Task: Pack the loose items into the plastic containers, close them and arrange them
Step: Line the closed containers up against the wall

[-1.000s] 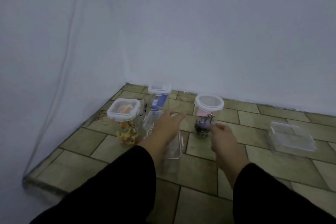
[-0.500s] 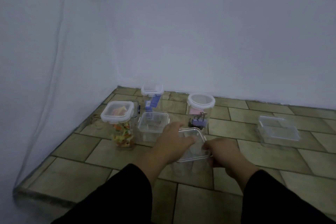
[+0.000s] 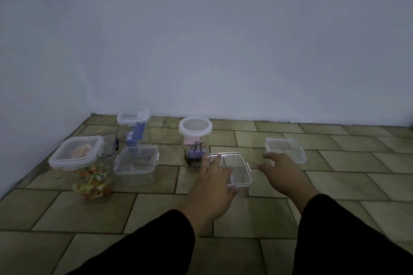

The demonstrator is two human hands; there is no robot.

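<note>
My left hand grips the empty container by its rim: light, stiff, slippery. My right hand hovers, fingers released, near the lid.

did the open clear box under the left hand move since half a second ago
Yes. The open clear box has shifted right: it sat in front of the round binder-clip jar, and now lies right of it.
</note>
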